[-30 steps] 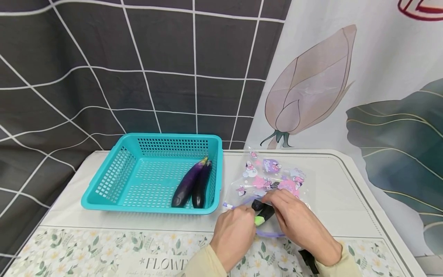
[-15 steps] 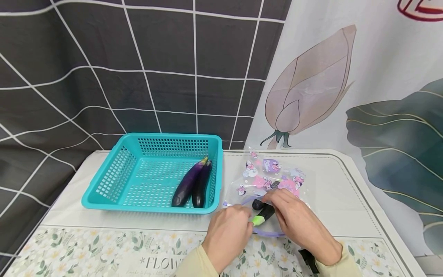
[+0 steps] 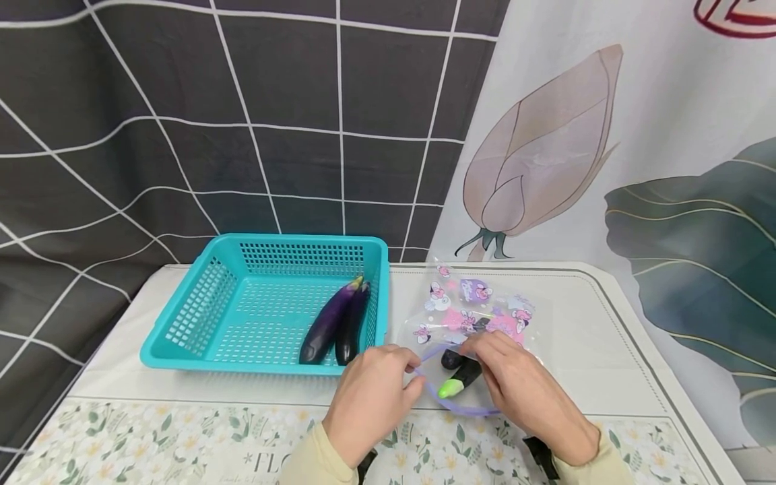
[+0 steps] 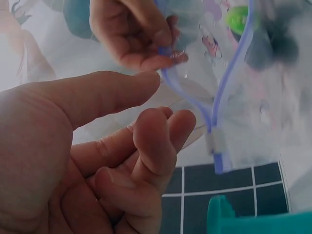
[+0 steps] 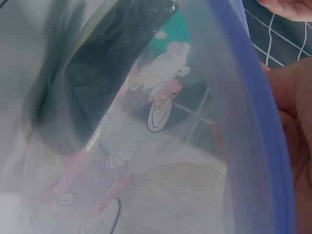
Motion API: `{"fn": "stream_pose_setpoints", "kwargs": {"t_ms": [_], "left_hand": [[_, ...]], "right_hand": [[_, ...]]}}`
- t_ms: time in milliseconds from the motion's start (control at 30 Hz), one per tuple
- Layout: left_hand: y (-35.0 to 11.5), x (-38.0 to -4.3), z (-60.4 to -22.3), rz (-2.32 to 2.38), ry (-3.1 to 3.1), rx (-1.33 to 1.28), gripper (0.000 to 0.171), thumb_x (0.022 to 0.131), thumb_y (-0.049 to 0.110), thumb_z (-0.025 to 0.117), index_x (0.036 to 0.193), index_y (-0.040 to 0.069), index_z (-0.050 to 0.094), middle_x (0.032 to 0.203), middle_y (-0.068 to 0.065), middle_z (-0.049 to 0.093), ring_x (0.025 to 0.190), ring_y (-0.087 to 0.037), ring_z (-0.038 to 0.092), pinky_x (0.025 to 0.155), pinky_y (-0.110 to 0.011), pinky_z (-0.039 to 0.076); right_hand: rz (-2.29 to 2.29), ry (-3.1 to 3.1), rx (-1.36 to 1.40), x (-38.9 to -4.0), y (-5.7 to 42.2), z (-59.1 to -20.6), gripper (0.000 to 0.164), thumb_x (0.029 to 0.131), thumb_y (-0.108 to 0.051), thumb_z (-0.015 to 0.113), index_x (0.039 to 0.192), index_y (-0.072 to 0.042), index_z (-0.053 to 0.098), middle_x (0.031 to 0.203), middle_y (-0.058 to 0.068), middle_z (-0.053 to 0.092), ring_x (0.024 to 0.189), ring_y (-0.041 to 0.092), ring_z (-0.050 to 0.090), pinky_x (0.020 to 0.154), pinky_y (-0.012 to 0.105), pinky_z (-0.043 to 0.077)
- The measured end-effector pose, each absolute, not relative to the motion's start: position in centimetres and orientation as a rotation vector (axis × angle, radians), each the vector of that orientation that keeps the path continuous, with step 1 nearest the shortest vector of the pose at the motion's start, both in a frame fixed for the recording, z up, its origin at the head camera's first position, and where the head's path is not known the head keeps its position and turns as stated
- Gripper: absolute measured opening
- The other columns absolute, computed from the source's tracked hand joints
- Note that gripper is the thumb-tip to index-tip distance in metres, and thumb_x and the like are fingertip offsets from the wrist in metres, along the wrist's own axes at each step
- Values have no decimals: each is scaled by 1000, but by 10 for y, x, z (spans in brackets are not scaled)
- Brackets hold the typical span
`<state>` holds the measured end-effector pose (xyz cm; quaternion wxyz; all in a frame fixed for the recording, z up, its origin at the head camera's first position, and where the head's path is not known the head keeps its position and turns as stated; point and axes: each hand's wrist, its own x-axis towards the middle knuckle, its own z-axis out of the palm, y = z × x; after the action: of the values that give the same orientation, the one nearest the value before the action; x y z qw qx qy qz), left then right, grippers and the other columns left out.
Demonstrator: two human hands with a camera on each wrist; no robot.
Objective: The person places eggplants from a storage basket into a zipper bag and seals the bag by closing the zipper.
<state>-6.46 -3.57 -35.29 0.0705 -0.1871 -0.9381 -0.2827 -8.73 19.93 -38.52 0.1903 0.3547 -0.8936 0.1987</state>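
Observation:
A clear zip bag (image 3: 485, 296) with pink cartoon prints lies on the table's right side, its purple-edged mouth toward me. Inside are dark eggplants, one showing a bright green stem end (image 3: 450, 389); the other is partly hidden. My right hand (image 3: 515, 387) pinches the purple rim, holding the mouth apart. Left of the mouth is my left hand (image 3: 376, 397), in front of the basket's right corner. In the left wrist view its thumb and fingers (image 4: 155, 139) are apart with nothing between them. A pale slider (image 4: 214, 140) sits at the end of the zip there.
A turquoise basket (image 3: 176, 360) stands left of the bag, with two purple eggplants (image 3: 332, 322) leaning against its right wall. A flower-patterned cloth strip (image 3: 145, 438) runs along the table front. Dark grid fabric (image 3: 291, 162) hangs behind.
My left hand has let go of the eggplant's green end and moved left, away from the bag's mouth. The right hand stays in place on the rim.

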Motion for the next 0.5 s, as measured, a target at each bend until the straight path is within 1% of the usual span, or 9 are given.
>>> {"fn": "stream_pose_setpoints", "kwargs": {"t_ms": [133,200,233,267,333,433,467,500], "left_hand": [[-41,-66,-353,-857,-2795,-531,12,83,20,79,91,11,78,87,3,74,74,-14,68,62,-28,52],[-44,-67,-354,-858,-2780,-515,13,83,21,80,91,11,78,88,3,74,75,-14,68,63,-28,53],[-45,-68,-353,-855,-2770,-511,14,82,21,81,91,11,78,88,3,74,75,-14,68,64,-29,53],[-46,-69,-353,-852,-2763,-505,14,82,22,81,92,11,78,87,3,74,73,-12,67,64,-28,53],[-50,-70,-353,-854,-2758,-492,15,82,22,82,92,11,78,87,3,74,67,-7,62,62,-26,52],[-55,-73,-351,-857,-2743,-472,15,82,22,82,93,12,78,86,4,73,57,0,51,57,-22,47],[-57,-74,-351,-862,-2740,-459,16,82,22,82,93,12,78,86,4,73,54,2,47,55,-21,45],[-59,-74,-350,-863,-2735,-447,15,82,22,82,93,12,78,87,4,73,54,3,47,55,-20,45]], "right_hand": [[559,-2514,997,-87,200,-385,39,80,15,63,107,-13,66,109,-7,64,103,10,62,85,30,52],[564,-2509,1001,-87,200,-385,39,80,15,63,107,-13,66,109,-7,64,102,10,62,85,28,51],[565,-2512,1001,-87,200,-385,29,88,8,61,107,-13,66,109,-7,64,103,10,62,85,27,50],[567,-2513,1000,-87,201,-386,25,92,5,57,107,-13,66,109,-7,64,103,10,61,86,25,49],[572,-2513,1001,-88,201,-386,23,96,-1,50,107,-13,66,109,-7,64,103,10,61,88,23,47],[568,-2528,997,-88,202,-386,23,96,-4,48,108,-13,66,109,-6,64,104,10,61,89,23,47],[569,-2522,999,-88,202,-386,27,91,3,53,108,-13,66,109,-6,64,104,10,61,89,24,48],[568,-2519,1001,-88,202,-386,29,88,6,55,107,-13,66,109,-6,64,104,10,61,88,25,48]]}}
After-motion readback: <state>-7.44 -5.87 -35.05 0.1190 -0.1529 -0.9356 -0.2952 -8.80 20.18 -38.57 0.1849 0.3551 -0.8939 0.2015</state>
